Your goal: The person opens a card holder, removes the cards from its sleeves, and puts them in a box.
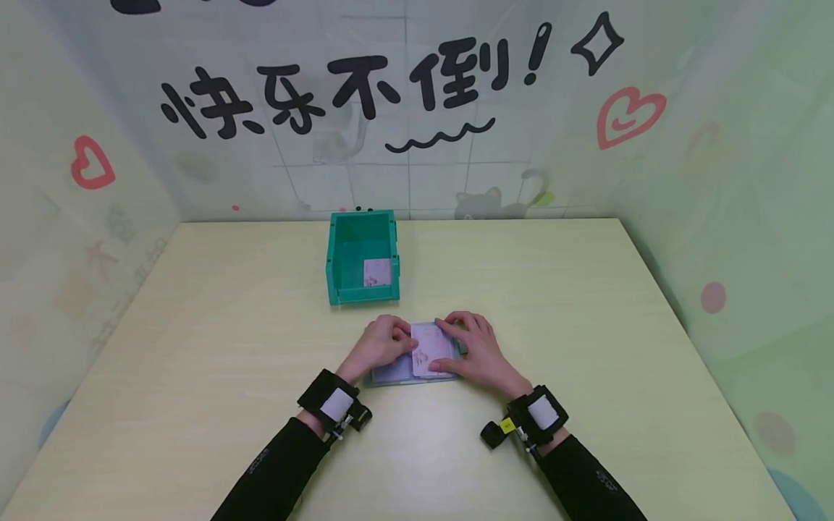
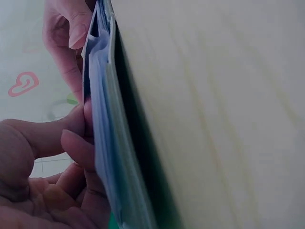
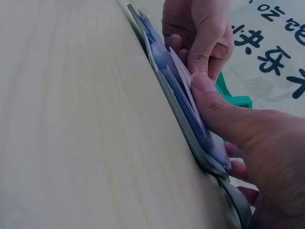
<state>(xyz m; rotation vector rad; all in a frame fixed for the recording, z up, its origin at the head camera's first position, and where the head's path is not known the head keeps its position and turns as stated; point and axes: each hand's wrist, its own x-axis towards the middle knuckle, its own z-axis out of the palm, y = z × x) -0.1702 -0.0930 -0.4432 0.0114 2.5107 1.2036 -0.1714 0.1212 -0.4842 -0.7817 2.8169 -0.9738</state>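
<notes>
With the left hand point(image 1: 383, 341) pinching the printed pink card point(image 1: 426, 347) and the right hand point(image 1: 482, 356) gripping its opposite edge above the purple-leaved booklet point(image 1: 389, 373), uneven pressure could crease the card.

Pale tabletop point(image 1: 228, 325), cream-yellow with faint wood-like streaks, spreading wide to either side of the left grip point(image 1: 386, 341) and the right grip point(image 1: 481, 354) and running on past both to a straight far edge. Nearer than the grips, a soft sheen of light on the surface. Directly on it, between the two grips and partly beneath them — a booklet point(image 1: 391, 373) with lilac leaves and a grey-green cover, a dark band between cover and tabletop in the left wrist view. Beyond the left grip, apart from it — an oblong teal bin point(image 1: 365, 295), open-topped, longer side leading away from the grips.
</notes>
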